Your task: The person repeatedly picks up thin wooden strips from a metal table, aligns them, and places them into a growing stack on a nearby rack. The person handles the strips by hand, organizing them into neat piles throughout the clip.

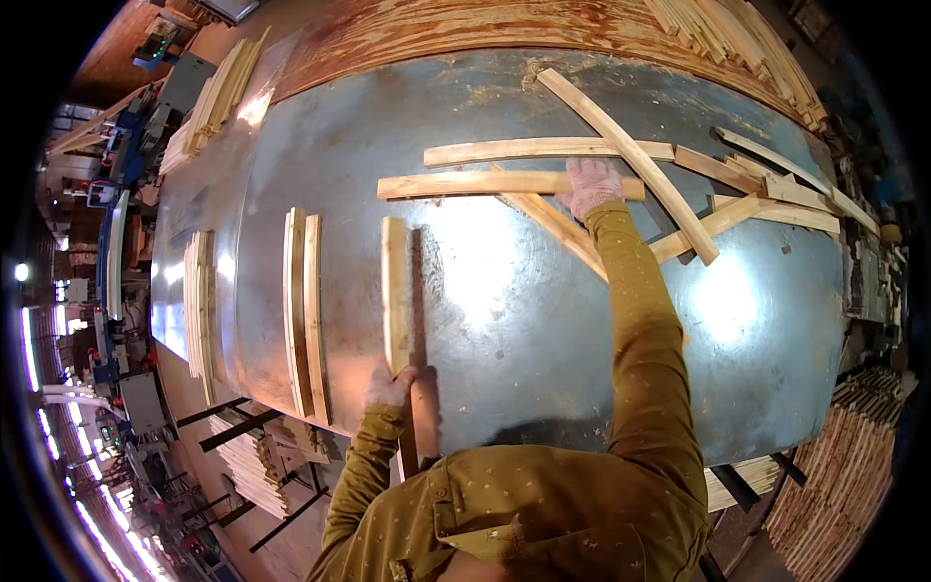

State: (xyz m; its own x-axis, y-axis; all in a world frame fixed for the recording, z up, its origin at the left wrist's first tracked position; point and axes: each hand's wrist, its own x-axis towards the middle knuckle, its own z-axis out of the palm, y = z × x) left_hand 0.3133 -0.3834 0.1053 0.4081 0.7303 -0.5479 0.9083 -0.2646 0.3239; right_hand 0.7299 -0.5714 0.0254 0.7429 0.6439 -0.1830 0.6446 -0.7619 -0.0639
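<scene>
Left hand, in a worn knitted glove, is closed on the near end of an upright slat, a pale, flat strip of raw wood that runs straight away from the hand across the table. Right hand, gloved alike and at the end of a mustard sleeve, lies on the far end of a long crosswise slat; whether its fingers are closed round the wood or only pressing on it cannot be told.

Just beyond the right hand lies a second crosswise slat, roughly parallel. To the right of that hand a loose heap of slats lies crossed at angles, one long piece slanting over the others. To the left of the left hand two slats lie side by side, lengthwise; further left, a small bundle sits at the table's edge.

The table is dull grey sheet metal, scuffed, rust-brown in patches, with glare spots. Its far edge is streaked reddish board.

Below the left hand, stacked slats rest on dark racks. At far left stand workshop machines and bright strip lights.
</scene>
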